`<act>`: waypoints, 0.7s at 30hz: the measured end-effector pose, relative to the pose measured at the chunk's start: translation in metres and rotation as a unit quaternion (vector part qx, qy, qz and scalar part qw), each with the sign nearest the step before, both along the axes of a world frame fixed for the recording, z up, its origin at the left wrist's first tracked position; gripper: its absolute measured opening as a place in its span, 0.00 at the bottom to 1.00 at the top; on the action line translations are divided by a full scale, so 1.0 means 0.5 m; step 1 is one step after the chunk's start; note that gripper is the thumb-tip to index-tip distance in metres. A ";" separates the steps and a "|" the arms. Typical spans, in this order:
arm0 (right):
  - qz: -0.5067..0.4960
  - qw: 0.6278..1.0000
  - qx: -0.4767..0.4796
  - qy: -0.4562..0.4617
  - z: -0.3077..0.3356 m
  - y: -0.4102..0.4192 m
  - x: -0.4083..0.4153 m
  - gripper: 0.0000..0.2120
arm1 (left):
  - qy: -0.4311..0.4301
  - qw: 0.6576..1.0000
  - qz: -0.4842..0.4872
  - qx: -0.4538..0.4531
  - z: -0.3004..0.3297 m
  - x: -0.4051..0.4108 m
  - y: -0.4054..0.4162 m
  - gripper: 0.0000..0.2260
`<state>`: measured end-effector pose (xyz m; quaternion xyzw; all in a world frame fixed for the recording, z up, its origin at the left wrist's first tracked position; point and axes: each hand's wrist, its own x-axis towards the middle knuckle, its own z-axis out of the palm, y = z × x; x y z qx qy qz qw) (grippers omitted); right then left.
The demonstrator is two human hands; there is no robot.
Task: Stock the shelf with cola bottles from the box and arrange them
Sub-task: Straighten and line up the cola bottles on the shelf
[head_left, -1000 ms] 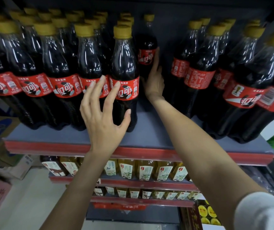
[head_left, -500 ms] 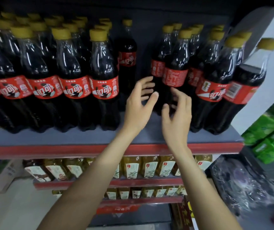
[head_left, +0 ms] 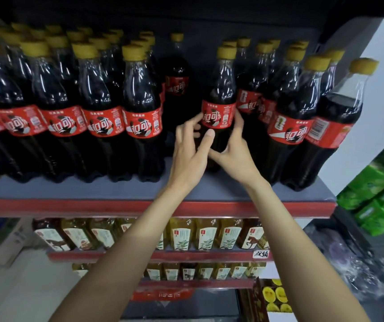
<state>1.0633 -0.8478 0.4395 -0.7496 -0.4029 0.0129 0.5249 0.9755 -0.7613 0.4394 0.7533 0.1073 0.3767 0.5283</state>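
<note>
Head view, the only one we get. We have both hands on one cola bottle (head_left: 219, 108) at the front of the gap in the top shelf (head_left: 154, 205). Left hand (head_left: 190, 156) curls round its left side, thumb across the dark body just under the red label. Right hand (head_left: 237, 154) wraps the right side, fingers behind the label. So both are gripping that bottle; we can't tell whether its base is down on the shelf or just above it, the hands hide it.

Progress, as we judge it: mostly stocked. Left block of cola bottles (head_left: 102, 117) stands in a tidy front row, labels facing out, more rows behind. Right block (head_left: 302, 122) is full too, but the end bottle (head_left: 339, 122) leans and some labels are turned away. Left to do: fill the middle lane, where a lone bottle (head_left: 176, 82) stands far back, and straighten the right group. The box is not in view.

Around: lower shelves carry tea-coloured drink bottles (head_left: 205, 235), green packs (head_left: 381, 201) sit at right, yellow-lidded items (head_left: 275, 296) lower right. Neighbouring bottles stand close on both sides of the lane, so there is little room for the hands.
</note>
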 end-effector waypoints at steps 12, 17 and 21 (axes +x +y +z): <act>-0.043 0.992 -0.063 -0.100 0.022 0.042 -0.009 0.37 | -0.094 0.979 0.110 0.146 0.015 -0.074 0.014 0.13; -0.072 0.992 -0.081 -0.072 0.032 0.123 -0.009 0.37 | -0.124 0.866 0.323 0.361 -0.003 -0.120 0.067 0.13; -0.110 0.987 -0.107 -0.053 0.037 0.198 0.001 0.35 | -0.057 0.839 0.388 0.378 -0.018 -0.136 0.099 0.22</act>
